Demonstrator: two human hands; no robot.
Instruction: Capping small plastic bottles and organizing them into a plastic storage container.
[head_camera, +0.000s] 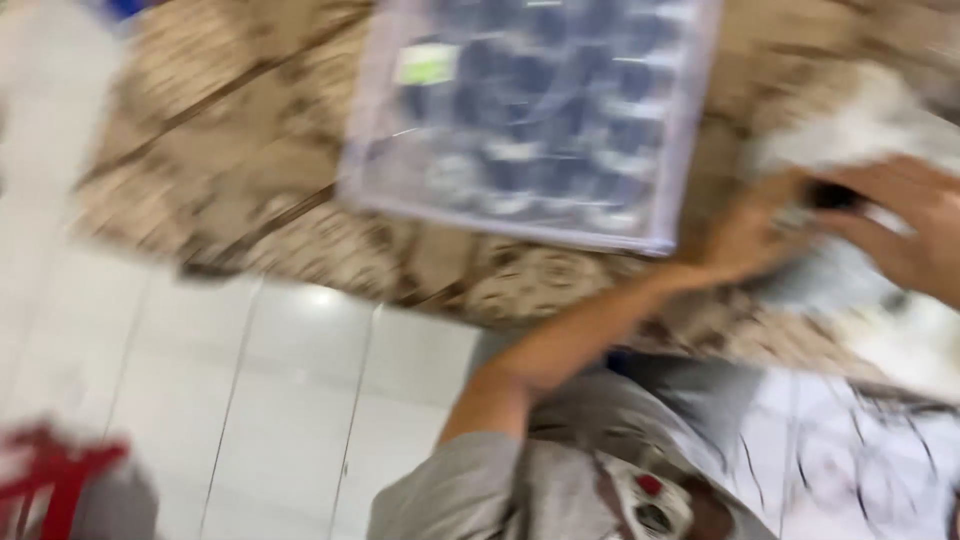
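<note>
Lying crumpled at the right on the brown patterned mat (300, 190), white soft cloth (880, 130); left hand (745, 240) and right hand (900, 225) touching it, fingers' grip too blurred to tell; clear plastic compartment tray (530, 110) resting nearby

The single head-worn camera is looking steeply down and tilting, blurring everything. It is facing the brown patterned tabletop (250, 190), whose edge is running diagonally across the view, with white floor tiles (280, 390) lying below that edge and the wearer's grey shirt close underneath.
</note>
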